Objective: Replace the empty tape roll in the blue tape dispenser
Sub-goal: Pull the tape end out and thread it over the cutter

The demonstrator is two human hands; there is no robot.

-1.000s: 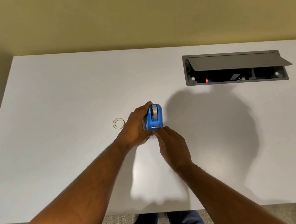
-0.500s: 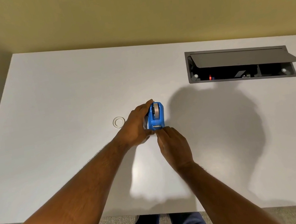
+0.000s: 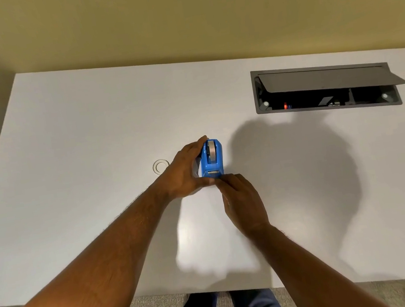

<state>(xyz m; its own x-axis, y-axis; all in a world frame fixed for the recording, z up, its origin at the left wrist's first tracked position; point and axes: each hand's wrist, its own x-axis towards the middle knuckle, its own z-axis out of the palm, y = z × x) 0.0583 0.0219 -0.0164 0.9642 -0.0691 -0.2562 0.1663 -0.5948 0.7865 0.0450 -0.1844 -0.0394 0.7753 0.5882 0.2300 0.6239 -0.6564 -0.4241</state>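
Observation:
The blue tape dispenser [image 3: 211, 161] stands on the white table [image 3: 88, 133], its cutter end toward me, with a tape roll [image 3: 212, 149] seated in its top slot. My left hand [image 3: 185, 171] wraps the dispenser's left side and holds it. My right hand [image 3: 241, 200] is just below the cutter end, fingertips pinched together near the blade; whether they hold the tape's end cannot be told. A small empty ring-shaped tape core [image 3: 160, 165] lies flat on the table to the left of my left hand.
A dark recessed cable box [image 3: 325, 87] with its lid propped up sits in the table at the back right. A yellow wall runs behind the table. The table's near edge is close to my legs, above grey carpet.
Both hands and the dispenser keep nearly the same pose. My right fingertips stay at the cutter end, shifting only slightly.

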